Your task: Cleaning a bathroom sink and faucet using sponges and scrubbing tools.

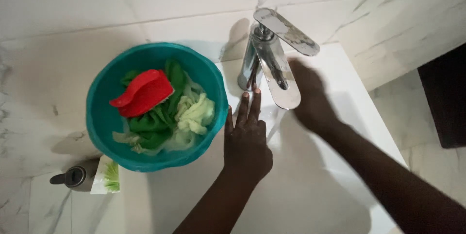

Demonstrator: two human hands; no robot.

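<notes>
**White marble bathroom corner**

Glossy white marble wall tiles point(121, 1) with faint grey veins and thin grout lines fill the upper view. The tabletop point(34, 200) carries the same veined marble. At the right edge a dark opening point(446, 98) cuts in above pale marble floor point(437, 161). Light reflects softly off the wall.

Both my hands at the chrome tap point(272, 59)

My left hand point(246, 139) lies flat, fingers together, under the spout; my right hand point(310, 96) — blurred — sits just beyond it. Left of my left hand, touching my thumb — a teal basin point(104, 98) of green leaves point(194, 115) and a red scoop point(143, 93).
</notes>
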